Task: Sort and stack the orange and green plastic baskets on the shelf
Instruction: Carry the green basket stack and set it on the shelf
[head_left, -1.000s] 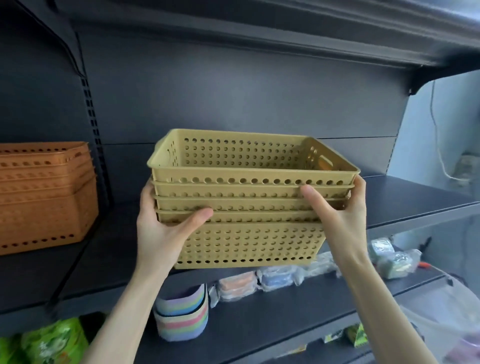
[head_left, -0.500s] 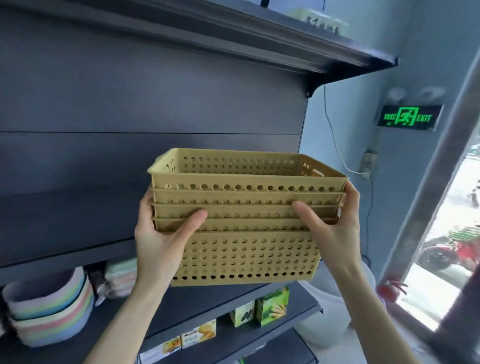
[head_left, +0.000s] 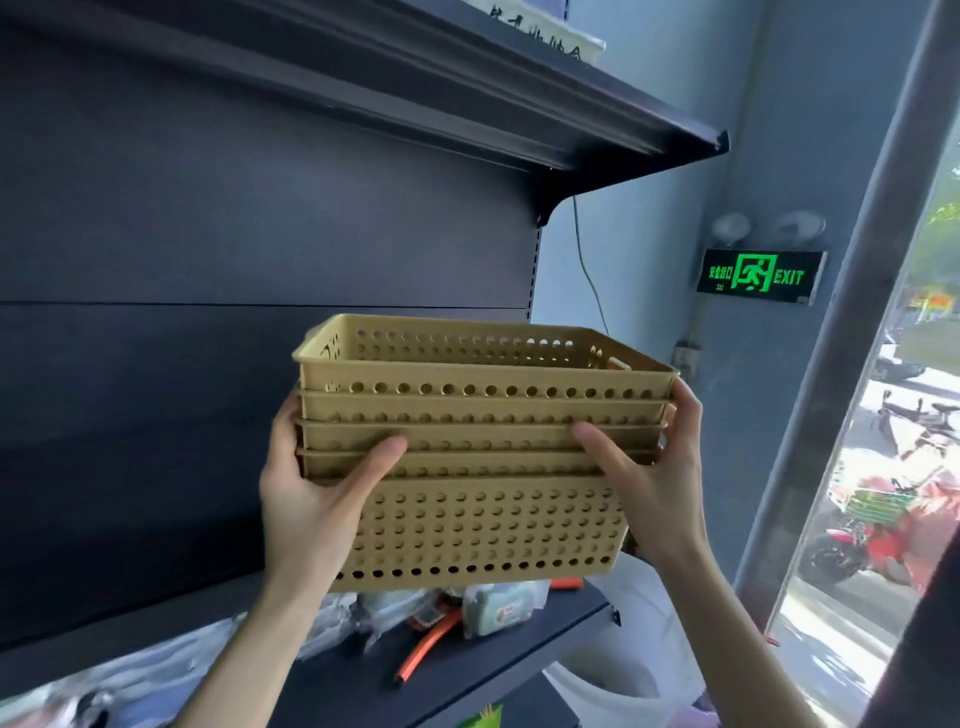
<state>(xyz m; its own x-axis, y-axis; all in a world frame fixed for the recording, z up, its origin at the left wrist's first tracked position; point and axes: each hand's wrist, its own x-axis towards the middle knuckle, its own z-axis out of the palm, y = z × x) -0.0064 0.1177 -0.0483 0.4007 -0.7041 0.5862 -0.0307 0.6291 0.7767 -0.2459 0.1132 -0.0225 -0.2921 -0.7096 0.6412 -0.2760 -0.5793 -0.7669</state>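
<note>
In the head view, a nested stack of baskets (head_left: 478, 447) was held up in the air in front of the dark shelf unit (head_left: 208, 249). They were rectangular, of matt yellowish-green plastic, with walls pierced by rows of round holes (four rims showed one above another). The left hand (head_left: 311, 499) gripped the left end, thumb pressed over the lower rims; the right hand (head_left: 654, 467) gripped the right end in the same way, its other fingers hidden behind the stack.

Compared with half a second before, the view had turned a little to the right: the green exit sign (head_left: 759, 274) stood lower and nearer the stack, which stayed in the same grip.

Below, packets and an orange tool (head_left: 426, 644) on a lower shelf were blurred and partly covered.
</note>
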